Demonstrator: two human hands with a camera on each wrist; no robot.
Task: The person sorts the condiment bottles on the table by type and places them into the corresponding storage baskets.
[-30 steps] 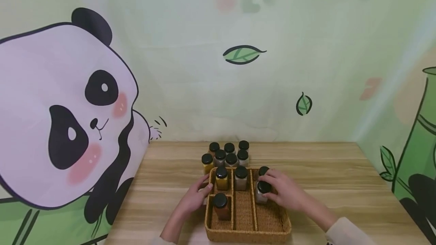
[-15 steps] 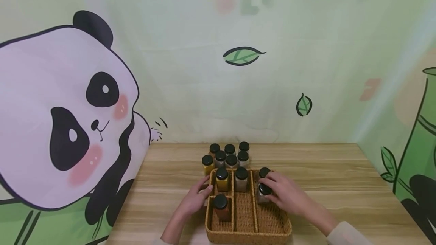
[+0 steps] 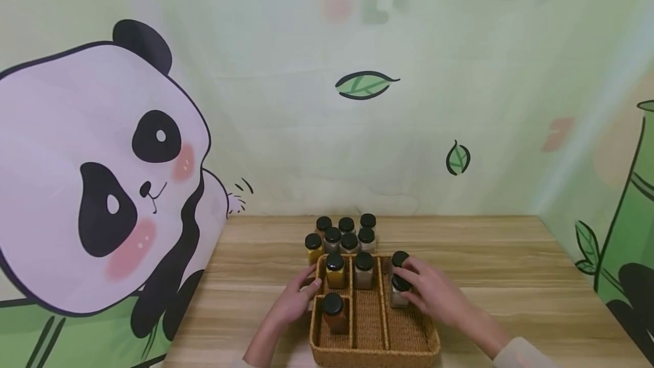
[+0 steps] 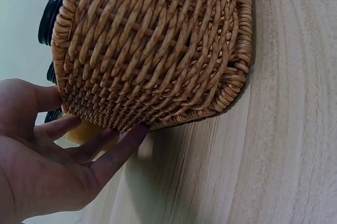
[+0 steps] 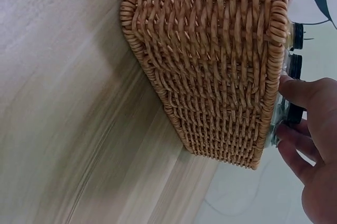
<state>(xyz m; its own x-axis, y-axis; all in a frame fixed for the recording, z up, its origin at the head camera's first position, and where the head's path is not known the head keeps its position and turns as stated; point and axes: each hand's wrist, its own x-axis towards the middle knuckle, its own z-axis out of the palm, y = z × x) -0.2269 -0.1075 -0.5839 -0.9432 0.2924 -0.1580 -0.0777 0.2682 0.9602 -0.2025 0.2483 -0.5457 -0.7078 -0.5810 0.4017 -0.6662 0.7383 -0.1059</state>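
Black-capped spice jar point(image 3: 399, 299) is, in the head view, in the right compartment of the wicker basket point(image 3: 375, 358), just on the near side of another capped jar point(image 3: 400, 258); the right hand point(image 3: 434, 293) pinches it while the left hand point(image 3: 293, 300), well apart, touches the basket's left side. From the left wrist, extended fingers point(image 4: 124, 150) lie against the outer weave, a light brace that should stop sliding. From the right wrist, thumb and fingers straddle the cap above the rim; keeping it upright and releasing only once its base sits flat seems wisest.
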